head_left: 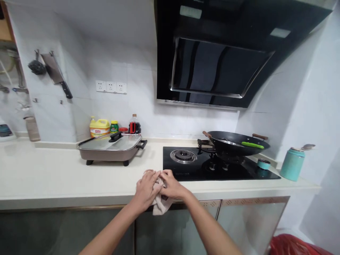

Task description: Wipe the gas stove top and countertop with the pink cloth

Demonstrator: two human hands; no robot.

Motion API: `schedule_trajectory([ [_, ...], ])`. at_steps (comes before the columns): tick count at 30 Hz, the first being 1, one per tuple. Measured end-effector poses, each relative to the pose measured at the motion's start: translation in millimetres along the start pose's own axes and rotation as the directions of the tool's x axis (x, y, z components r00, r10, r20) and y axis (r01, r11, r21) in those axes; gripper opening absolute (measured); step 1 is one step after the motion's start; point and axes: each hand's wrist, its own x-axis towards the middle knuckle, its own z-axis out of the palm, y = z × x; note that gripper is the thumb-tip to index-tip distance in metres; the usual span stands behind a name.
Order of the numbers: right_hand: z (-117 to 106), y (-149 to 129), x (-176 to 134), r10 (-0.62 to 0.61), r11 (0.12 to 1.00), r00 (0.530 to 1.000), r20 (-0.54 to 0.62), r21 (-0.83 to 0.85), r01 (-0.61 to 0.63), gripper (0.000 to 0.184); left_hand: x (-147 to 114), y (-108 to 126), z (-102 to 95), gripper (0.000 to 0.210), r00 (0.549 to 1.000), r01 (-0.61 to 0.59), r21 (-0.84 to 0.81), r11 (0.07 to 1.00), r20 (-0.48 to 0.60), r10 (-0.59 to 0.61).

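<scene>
Both my hands meet at the counter's front edge around a crumpled, pale beige cloth (161,205). My left hand (146,187) presses on its left side with fingers curled. From the right, my right hand (171,184) grips the cloth, fingertips close to those of the left. A loose end of the cloth hangs over the counter (66,180) edge. Just behind and to the right of my hands is the black glass gas stove (186,173). Part of the cloth is hidden under my fingers.
An electric pan (108,154) with a glass lid stands on the left. A wok (228,145) with a green-handled utensil (252,145) sits on the right burner below the range hood (207,21). A teal jar (292,164) stands far right. Bottles and a yellow jug (99,128) line the wall.
</scene>
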Motion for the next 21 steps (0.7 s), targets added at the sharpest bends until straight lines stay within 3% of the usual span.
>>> schedule_trajectory([
  [3, -35.3, 47.3, -22.2, 0.105, 0.994, 0.970, -0.219, 0.009, -0.106, 0.041, -8.8, 5.7, 2.4, 0.056, 0.999, 0.028, 0.072, 0.997, 0.038, -0.031],
  [5, -58.8, 80.3, -38.7, 0.230, 0.951, 0.895, -0.381, -0.108, -0.290, 0.031, -19.1, 12.7, 4.6, 0.065, 0.989, 0.129, 0.112, 0.985, 0.057, -0.136],
  [7, -76.3, 110.7, -53.1, 0.281, 0.872, 0.847, -0.450, -0.249, -0.422, 0.033, -28.9, 18.7, 9.3, 0.073, 0.968, 0.231, 0.127, 0.965, 0.066, -0.241],
  [10, -85.0, 144.3, -66.7, 0.378, 0.747, 0.807, -0.453, -0.365, -0.555, 0.039, -34.9, 22.3, 19.2, 0.077, 0.961, 0.261, 0.131, 0.956, 0.056, -0.270],
  [16, -70.2, 165.1, -72.7, 0.329, 0.725, 0.854, -0.403, -0.472, -0.502, 0.052, -4.2, 32.6, 29.9, 0.097, 0.935, 0.301, 0.132, 0.945, 0.153, -0.319],
  [21, -67.9, 177.3, -78.6, 0.293, 0.723, 0.877, -0.380, -0.513, -0.463, 0.054, 30.0, 26.9, 23.2, 0.075, 0.911, 0.295, 0.071, 0.953, 0.279, -0.303],
])
